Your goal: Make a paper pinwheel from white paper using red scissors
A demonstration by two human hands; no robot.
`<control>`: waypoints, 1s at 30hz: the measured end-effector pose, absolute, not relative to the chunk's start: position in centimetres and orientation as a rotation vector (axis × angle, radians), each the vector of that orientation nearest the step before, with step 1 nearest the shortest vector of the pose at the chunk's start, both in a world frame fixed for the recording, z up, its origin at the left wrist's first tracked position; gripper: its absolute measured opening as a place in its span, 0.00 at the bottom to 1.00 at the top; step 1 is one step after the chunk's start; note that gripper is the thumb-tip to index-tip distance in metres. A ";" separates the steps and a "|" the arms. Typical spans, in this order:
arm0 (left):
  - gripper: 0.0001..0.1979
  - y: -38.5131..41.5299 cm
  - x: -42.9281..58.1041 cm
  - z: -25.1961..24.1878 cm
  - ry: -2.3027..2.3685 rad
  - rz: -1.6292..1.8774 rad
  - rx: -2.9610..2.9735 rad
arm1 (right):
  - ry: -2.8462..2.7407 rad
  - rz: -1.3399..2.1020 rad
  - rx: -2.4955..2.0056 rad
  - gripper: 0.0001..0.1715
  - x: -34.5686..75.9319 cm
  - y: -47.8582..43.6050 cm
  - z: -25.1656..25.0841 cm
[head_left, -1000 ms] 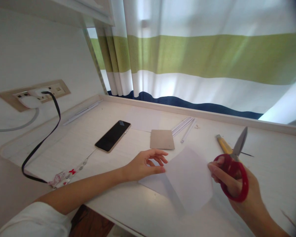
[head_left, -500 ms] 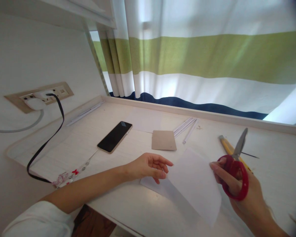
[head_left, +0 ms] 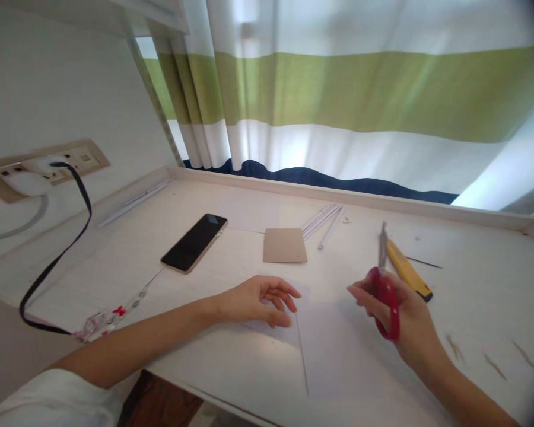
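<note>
Head view. My right fingers [head_left: 368,301] grip the red-handled scissors [head_left: 386,305], blades up over the tabletop [head_left: 231,362]; a careless swing could knock the yellow cutter [head_left: 407,270] just beside. My left fingers [head_left: 287,289] curl loosely, grasping nothing. With nothing visibly pinning it, the white sheet [head_left: 342,356] could slide if a wrist brushed it. Sheet: plain, straight left edge, near side of tabletop, between my hands. Scissors: glossy loops, grey blades narrow from here, slightly blurred.
</note>
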State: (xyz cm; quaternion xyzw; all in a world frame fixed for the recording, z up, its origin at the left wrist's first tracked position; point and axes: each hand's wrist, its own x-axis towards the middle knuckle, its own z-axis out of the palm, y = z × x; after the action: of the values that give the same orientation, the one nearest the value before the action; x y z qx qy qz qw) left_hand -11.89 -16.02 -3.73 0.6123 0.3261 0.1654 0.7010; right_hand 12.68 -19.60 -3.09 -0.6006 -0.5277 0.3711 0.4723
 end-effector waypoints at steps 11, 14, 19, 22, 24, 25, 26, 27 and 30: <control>0.21 -16.5 -12.0 -3.7 0.631 0.296 2.656 | -2.349 0.497 -1.614 0.08 14.3 -19.2 -3.6; 0.21 -16.4 -12.0 -4.0 0.638 0.316 2.715 | -2.325 0.510 -1.548 0.07 14.1 -19.3 -3.5; 0.21 -16.4 -12.0 -4.2 0.685 0.352 2.727 | -2.312 0.477 -1.514 0.08 13.8 -19.3 -3.9; 0.22 -16.5 -11.9 -4.2 0.737 0.349 2.736 | -2.323 0.445 -1.527 0.08 13.5 -19.3 -4.5; 0.23 -16.5 -11.8 -4.2 0.768 0.347 2.729 | -2.289 0.464 -1.510 0.07 13.3 -19.2 -5.0; 0.22 -16.5 -11.8 -4.2 0.780 0.352 2.720 | -2.266 0.481 -1.499 0.07 13.3 -19.2 -5.2; 0.22 -16.5 -11.8 -4.2 0.791 0.363 2.708 | -2.244 0.496 -1.490 0.06 13.2 -19.1 -5.5; 0.22 -16.5 -11.8 -4.2 0.803 0.380 2.695 | -2.223 0.505 -1.483 0.06 13.2 -19.1 -5.7; 0.21 -16.5 -11.9 -4.4 0.849 0.419 2.669 | -2.173 0.497 -1.474 0.06 13.3 -19.0 -6.2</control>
State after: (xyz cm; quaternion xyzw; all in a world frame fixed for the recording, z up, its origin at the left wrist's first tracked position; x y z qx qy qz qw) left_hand -11.88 -16.49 -4.36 0.9311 0.2962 0.1464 0.1544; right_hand 13.27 -18.96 -6.22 -0.5364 -0.7909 0.1808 0.2325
